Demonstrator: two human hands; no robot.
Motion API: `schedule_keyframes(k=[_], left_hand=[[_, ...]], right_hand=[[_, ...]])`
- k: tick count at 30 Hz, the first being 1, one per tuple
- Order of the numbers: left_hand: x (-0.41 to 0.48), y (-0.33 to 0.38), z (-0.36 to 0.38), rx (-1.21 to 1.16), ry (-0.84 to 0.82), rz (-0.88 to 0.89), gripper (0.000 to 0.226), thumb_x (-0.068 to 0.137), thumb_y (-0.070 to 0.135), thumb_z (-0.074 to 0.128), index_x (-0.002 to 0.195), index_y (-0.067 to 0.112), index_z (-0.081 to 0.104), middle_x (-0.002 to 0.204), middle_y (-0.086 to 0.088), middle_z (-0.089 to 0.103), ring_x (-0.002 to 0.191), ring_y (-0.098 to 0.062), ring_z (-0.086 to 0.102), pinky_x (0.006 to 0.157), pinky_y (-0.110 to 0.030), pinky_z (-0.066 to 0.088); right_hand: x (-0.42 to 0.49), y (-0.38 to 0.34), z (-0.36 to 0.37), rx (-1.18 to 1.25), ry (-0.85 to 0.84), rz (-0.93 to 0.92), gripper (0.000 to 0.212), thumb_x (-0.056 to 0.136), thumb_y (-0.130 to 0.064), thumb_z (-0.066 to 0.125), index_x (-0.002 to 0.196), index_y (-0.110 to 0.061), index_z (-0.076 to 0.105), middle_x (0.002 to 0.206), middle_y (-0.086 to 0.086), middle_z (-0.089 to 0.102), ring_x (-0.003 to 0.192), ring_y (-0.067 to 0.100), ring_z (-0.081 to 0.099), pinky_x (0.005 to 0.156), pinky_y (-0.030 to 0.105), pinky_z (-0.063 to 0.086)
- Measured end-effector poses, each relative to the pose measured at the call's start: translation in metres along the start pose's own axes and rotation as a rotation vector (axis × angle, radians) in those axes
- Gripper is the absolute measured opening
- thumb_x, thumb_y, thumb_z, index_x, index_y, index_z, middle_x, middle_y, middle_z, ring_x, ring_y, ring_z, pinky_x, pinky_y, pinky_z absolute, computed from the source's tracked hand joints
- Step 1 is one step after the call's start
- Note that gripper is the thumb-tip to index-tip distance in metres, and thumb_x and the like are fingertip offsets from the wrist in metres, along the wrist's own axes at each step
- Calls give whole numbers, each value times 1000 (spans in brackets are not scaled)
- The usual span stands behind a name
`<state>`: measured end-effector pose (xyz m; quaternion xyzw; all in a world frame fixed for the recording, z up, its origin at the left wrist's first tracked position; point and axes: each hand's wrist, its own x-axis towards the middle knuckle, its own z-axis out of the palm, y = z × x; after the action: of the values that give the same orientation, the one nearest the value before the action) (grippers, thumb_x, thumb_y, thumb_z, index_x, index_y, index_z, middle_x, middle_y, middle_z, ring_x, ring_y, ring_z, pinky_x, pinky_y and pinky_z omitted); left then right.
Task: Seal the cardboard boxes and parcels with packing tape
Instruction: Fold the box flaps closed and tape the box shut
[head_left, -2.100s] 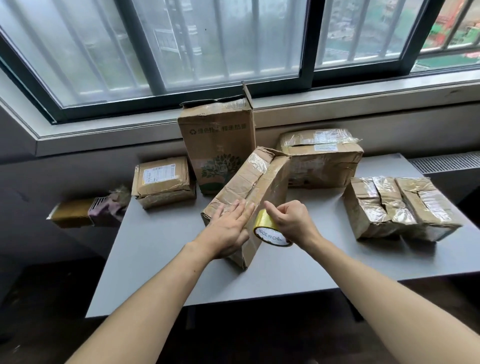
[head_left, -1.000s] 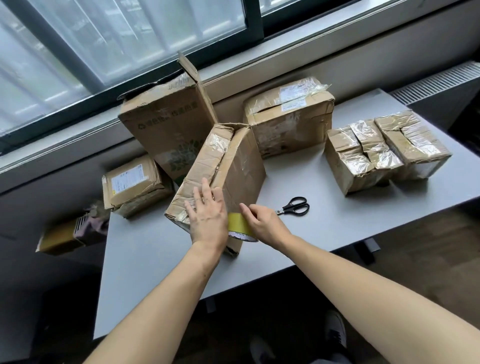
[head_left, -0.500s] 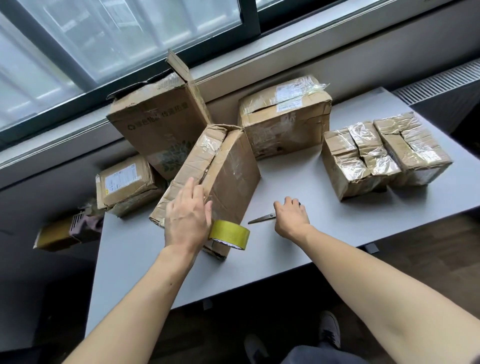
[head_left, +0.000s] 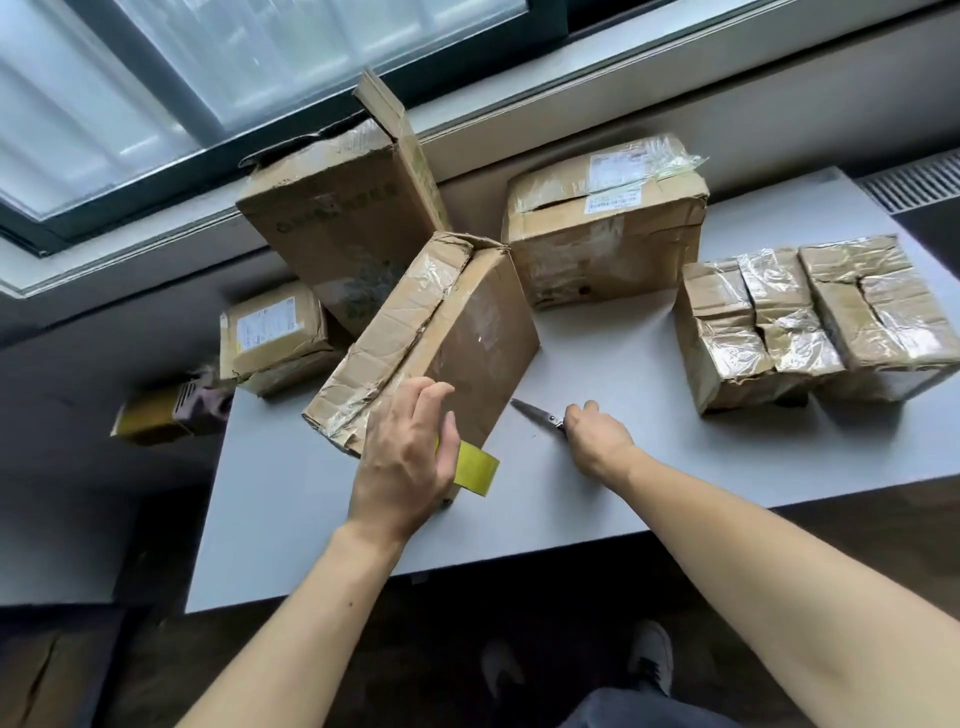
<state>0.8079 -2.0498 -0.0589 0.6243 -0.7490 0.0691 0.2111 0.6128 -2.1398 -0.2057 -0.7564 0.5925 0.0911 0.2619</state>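
Note:
A worn cardboard box (head_left: 457, 332) stands tilted on the grey table (head_left: 623, 493) in front of me. A yellowish roll of packing tape (head_left: 475, 467) hangs at the box's near lower corner. My left hand (head_left: 405, 452) is at the box's near side, its thumb on the roll and its fingers only loosely bent. To the right, my right hand (head_left: 597, 436) grips the handles of the scissors (head_left: 537, 414) on the table; the blades point left toward the box.
A tall open box (head_left: 337, 223) leans behind the central one. A taped parcel (head_left: 608, 218) sits at the back, two wrapped parcels (head_left: 810, 317) at right, a small labelled parcel (head_left: 275, 332) at left. The table's near edge is close to my body.
My right hand let go of the tape roll, moved right and took hold of the scissors. The roll stays hanging at the box by my left hand. The camera tilted down.

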Motion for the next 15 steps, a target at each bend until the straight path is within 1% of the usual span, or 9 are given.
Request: schedule_keyframes(k=[2,3,5,6,7,8,10,13,15], left_hand=[[-9,1,2,-36,-1,-25,20,91,13,54,109,8,62,106,-6,58,102,-24,54,95,-31,38],[-12,2,2,-70,-4,-48,17,92,12,54,107,8,62,103,-5,58,100,-22,54,93,-29,40],[-20,5,2,-161,-28,-128,12,94,10,57,106,9,61,99,-2,58,93,-17,55,86,-23,42],[-24,6,2,-199,-41,-175,11,95,10,59,105,11,61,97,0,59,90,-15,55,82,-21,42],[-29,5,3,-231,-50,-218,9,95,11,59,104,12,60,96,1,59,89,-15,55,80,-21,42],[-33,4,5,-255,-56,-262,6,96,14,59,102,13,59,95,2,60,88,-16,55,78,-24,44],[-41,-2,7,-299,-65,-374,5,97,21,57,97,16,56,91,4,59,86,-17,55,75,-31,45],[-54,-8,9,-381,-74,-565,16,97,34,58,96,19,50,83,4,60,81,-22,58,70,-35,45],[-61,-6,13,-444,-62,-645,25,95,41,59,99,19,48,81,3,62,82,-26,60,71,-38,48]], right_hand=[[-3,-2,-8,72,-49,33,31,95,-2,41,126,-3,44,122,17,48,104,38,59,73,35,40],[-5,-2,-12,98,-71,46,27,95,-3,41,122,-5,45,114,14,50,97,35,58,71,33,40],[-10,-4,-20,139,-108,67,12,96,-6,41,108,-10,43,97,8,51,81,29,55,61,31,42],[-13,-6,-23,160,-115,75,5,97,-10,43,102,-10,43,94,9,53,73,27,55,53,30,42],[-15,-8,-27,197,-106,79,6,98,-15,44,99,-8,44,95,11,57,66,26,57,49,29,42],[-19,-11,-30,248,-93,81,13,99,-20,45,99,-7,47,95,13,60,61,26,59,48,29,45],[-29,-16,-40,356,-57,65,20,96,-27,47,102,-8,51,89,11,63,61,28,61,54,31,53],[-52,-24,-56,390,-25,15,29,91,-36,58,110,-14,53,90,6,65,75,26,60,62,29,48],[-62,-27,-65,415,-10,-24,31,88,-37,63,112,-19,56,92,2,66,74,22,60,62,25,49]])
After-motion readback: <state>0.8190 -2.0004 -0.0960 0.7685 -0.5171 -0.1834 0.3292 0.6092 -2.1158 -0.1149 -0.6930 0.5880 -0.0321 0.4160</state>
